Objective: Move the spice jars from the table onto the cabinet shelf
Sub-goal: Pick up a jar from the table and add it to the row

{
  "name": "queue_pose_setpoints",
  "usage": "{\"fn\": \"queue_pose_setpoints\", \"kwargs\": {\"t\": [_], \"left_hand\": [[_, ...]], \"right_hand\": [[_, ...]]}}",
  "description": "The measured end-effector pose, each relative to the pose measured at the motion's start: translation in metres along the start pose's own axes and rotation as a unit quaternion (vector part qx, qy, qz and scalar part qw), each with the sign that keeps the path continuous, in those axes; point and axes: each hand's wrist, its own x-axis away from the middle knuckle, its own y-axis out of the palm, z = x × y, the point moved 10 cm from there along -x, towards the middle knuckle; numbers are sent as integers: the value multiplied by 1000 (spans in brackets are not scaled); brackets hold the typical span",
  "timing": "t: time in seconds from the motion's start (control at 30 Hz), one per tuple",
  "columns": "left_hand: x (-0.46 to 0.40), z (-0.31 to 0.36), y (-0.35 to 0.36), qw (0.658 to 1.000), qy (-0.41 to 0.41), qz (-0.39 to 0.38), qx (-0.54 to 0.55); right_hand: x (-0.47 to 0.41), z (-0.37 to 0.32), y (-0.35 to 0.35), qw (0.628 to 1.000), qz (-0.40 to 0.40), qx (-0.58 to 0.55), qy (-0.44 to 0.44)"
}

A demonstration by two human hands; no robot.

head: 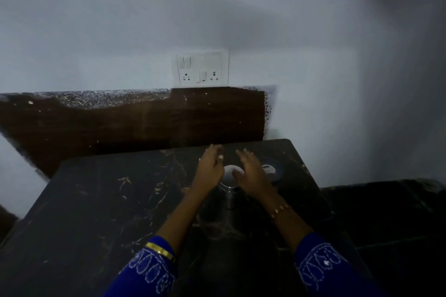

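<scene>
Two forearms in blue embroidered sleeves reach out over a dark, marbled table [101, 200], a gold bangle [160, 251] at the left cuff and a thin bracelet [280, 208] on the right wrist. The left hand [210, 169] and the right hand [251, 175] are spread, fingers straight and holding nothing, palms turned toward each other so that they bracket a steel spice jar [229, 183] standing upright between them. The shiny lid shows in the gap between the two sets of fingers; the jar's body runs down below the heels of the hands. Whether either palm touches the metal cannot be told in the dim, blurred frame. The facing palms suggest a two-handed lift is being set up, likely because the jar is smooth and tall.

Just past the right fingertips, to their outer side, a second jar [271, 171] sits near the table's far right corner, partly hidden by the right hand. Both jars seem yet to be moved. Beyond the fingertips a dark wooden panel [144, 123] leans against the pale wall [120, 19], and above it hangs a white switch plate [201, 67]. No cabinet shelf is in view.
</scene>
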Motion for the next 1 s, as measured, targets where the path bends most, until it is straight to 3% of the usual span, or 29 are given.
{"fn": "queue_pose_setpoints", "kwargs": {"t": [0.1,0.23,0.6,0.7,0.8,0.9,1.0], "left_hand": [[14,-40,22,995,-81,-41,46],[26,-64,40,987,-121,-57,84],[35,-91,41,964,-172,-50,195],[44,-94,39,956,-191,-30,221],[54,-88,35,953,-181,-29,240],[66,-78,37,949,-164,-77,256],[75,-60,40,948,-138,-144,249]], "right_hand": [[6,9,28,997,-59,57,12],[6,15,49,992,-97,81,21],[1,26,52,998,-45,45,30],[16,32,45,999,-20,-16,47],[38,40,34,983,9,-155,100],[54,36,24,947,9,-291,139],[60,25,10,923,13,-357,140]]}}
